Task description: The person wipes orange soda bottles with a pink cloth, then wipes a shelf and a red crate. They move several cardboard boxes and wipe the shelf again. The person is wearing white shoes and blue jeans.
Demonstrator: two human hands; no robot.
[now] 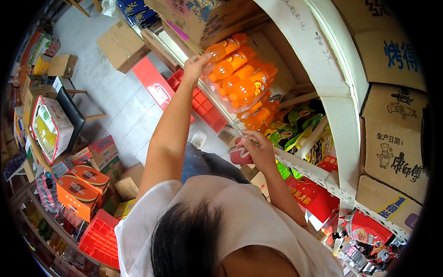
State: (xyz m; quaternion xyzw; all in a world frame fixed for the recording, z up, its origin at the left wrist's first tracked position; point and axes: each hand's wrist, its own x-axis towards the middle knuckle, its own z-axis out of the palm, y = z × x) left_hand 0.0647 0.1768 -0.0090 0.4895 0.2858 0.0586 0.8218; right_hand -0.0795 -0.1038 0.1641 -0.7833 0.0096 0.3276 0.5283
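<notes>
A shrink-wrapped pack of orange soda bottles lies tilted on a shelf in front of me, caps pointing towards me. At the pack's left corner, the fingers of my left hand pinch its clear plastic wrap. My right hand holds a small dark red pouch-like item with a pale cord, below the shelf's front edge. Loose orange bottles lie just beyond that hand, partly under the pack. Green and yellow snack packets fill the shelf to their right.
A white metal shelf upright curves along the right, with cardboard cartons beyond it. Red plastic crates and a carton stand on the tiled floor. At left, a shopping basket rests on a black-seated chair.
</notes>
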